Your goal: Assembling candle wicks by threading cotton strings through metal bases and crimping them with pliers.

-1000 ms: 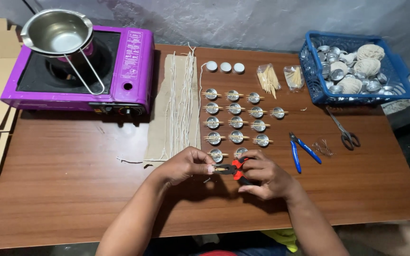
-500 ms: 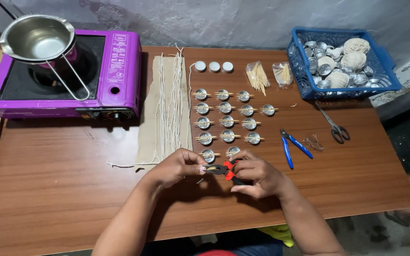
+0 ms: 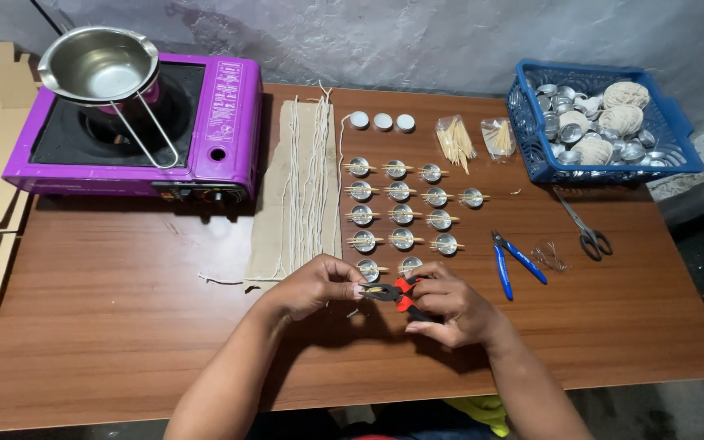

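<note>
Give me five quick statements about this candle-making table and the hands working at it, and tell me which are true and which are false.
1. The right hand holds red-handled pliers. True.
2. The steel pouring pot sits on a green stove. False: the portable stove is purple.
3. The blue plastic basket stands at the table's far right corner. True.
4. The metal scissors lie inside the basket. False: they lie on the wooden table, in front of it.
5. The left hand rests on the blue-handled pliers. False: those lie untouched, right of both hands.
</note>
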